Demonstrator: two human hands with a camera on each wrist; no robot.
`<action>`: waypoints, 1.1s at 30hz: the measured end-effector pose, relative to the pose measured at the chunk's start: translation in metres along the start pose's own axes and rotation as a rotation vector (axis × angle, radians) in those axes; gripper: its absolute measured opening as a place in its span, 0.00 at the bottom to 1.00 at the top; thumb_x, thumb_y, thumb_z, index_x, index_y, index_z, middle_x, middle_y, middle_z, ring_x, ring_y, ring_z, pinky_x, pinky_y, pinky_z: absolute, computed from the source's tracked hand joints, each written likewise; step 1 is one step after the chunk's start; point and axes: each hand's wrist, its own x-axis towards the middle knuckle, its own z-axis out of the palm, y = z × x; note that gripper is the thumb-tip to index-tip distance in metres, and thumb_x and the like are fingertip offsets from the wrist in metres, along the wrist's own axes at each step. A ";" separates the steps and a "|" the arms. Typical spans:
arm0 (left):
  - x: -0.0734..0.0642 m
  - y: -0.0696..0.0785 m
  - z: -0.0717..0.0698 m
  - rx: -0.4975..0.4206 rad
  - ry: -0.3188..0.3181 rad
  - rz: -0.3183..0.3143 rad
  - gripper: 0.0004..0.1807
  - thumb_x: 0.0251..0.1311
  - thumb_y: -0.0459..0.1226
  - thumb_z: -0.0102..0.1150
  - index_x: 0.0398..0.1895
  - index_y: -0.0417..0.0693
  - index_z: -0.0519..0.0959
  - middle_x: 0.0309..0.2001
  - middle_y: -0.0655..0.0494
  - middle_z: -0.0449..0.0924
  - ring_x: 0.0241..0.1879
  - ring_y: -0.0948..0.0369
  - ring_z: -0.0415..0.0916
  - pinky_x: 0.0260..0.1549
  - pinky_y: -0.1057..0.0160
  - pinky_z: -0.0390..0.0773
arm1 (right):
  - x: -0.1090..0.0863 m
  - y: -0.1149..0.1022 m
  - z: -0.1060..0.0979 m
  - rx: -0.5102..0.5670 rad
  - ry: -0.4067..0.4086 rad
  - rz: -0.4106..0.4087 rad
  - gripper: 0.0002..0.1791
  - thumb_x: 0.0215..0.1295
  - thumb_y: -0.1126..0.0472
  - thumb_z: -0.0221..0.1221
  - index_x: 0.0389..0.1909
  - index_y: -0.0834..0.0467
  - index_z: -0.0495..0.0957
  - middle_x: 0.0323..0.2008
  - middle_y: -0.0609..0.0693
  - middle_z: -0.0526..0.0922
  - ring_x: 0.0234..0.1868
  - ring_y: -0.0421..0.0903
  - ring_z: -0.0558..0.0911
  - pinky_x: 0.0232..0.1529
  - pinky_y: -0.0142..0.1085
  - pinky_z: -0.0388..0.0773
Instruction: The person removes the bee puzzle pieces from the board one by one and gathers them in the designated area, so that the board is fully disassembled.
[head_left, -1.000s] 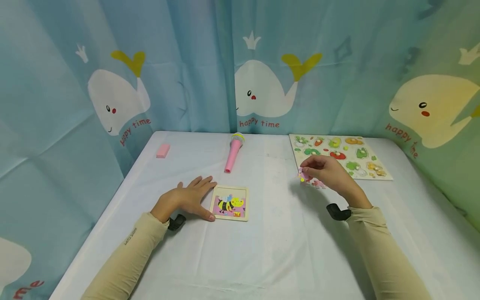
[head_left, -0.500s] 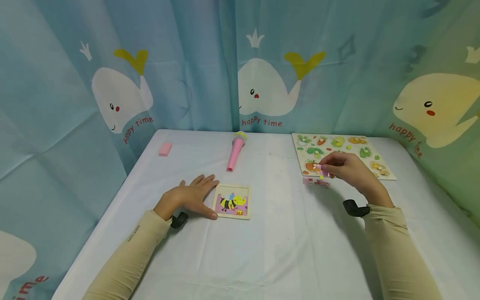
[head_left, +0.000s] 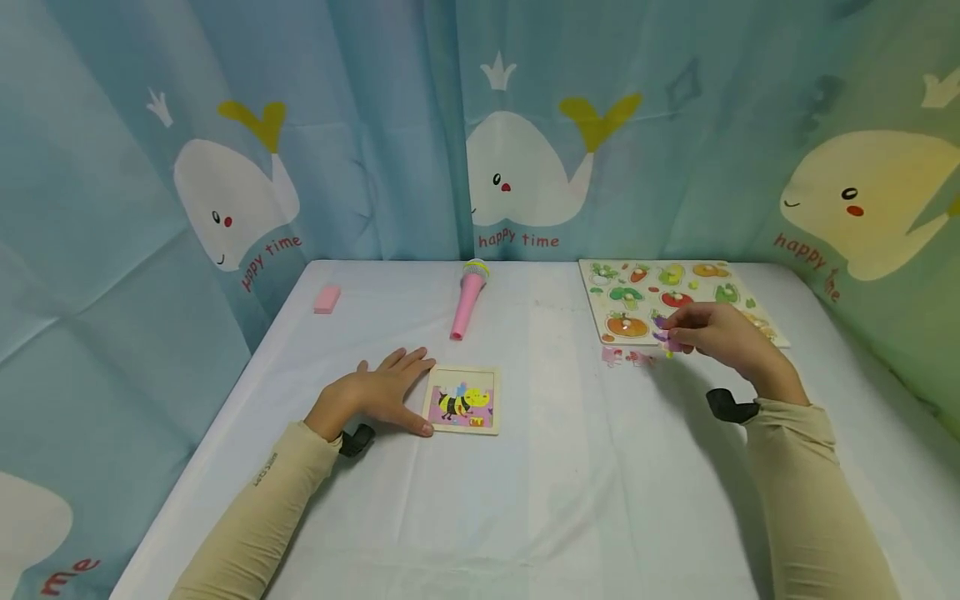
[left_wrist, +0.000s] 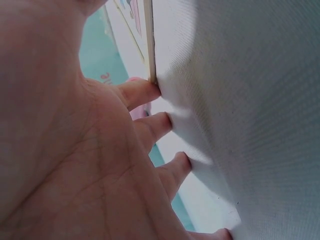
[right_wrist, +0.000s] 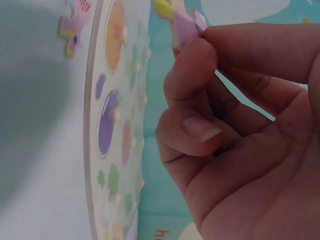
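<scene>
Microphone (head_left: 468,303) behind puzzle (head_left: 461,402), vegetable board (head_left: 654,313) right, block (head_left: 327,300) left

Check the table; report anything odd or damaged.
No damage stands out. The square, pale wooden-framed bee puzzle looks incomplete: it is bare along its far side, while loose pink jigsaw pieces lie beside the rectangular white vegetable board.

Right hand (head_left: 723,337): vegetable board (head_left: 652,308) ahead, loose pieces (head_left: 612,356) just left, both obstacles. Passable lane farther left over surface (head_left: 551,408), until bee puzzle (head_left: 480,378) beside left hand (head_left: 382,392).
</scene>
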 end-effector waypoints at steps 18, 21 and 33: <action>0.000 0.000 -0.001 0.011 -0.002 -0.002 0.66 0.55 0.63 0.76 0.88 0.49 0.50 0.88 0.48 0.39 0.85 0.42 0.33 0.70 0.19 0.39 | 0.009 0.028 0.004 -0.003 -0.046 0.091 0.13 0.78 0.69 0.57 0.55 0.75 0.78 0.41 0.55 0.83 0.37 0.48 0.78 0.36 0.38 0.77; 0.001 0.000 0.000 0.011 -0.004 -0.002 0.65 0.56 0.63 0.76 0.88 0.49 0.50 0.88 0.48 0.39 0.85 0.42 0.33 0.70 0.19 0.39 | 0.011 0.033 0.005 -0.009 -0.022 0.111 0.13 0.78 0.69 0.57 0.55 0.75 0.78 0.38 0.53 0.84 0.37 0.49 0.79 0.35 0.38 0.77; 0.002 -0.001 -0.001 0.014 -0.007 -0.005 0.66 0.56 0.64 0.75 0.89 0.50 0.49 0.88 0.48 0.38 0.85 0.43 0.32 0.71 0.20 0.38 | 0.015 0.043 0.012 -0.018 -0.002 0.128 0.12 0.77 0.69 0.58 0.54 0.74 0.81 0.34 0.51 0.85 0.35 0.48 0.80 0.35 0.37 0.76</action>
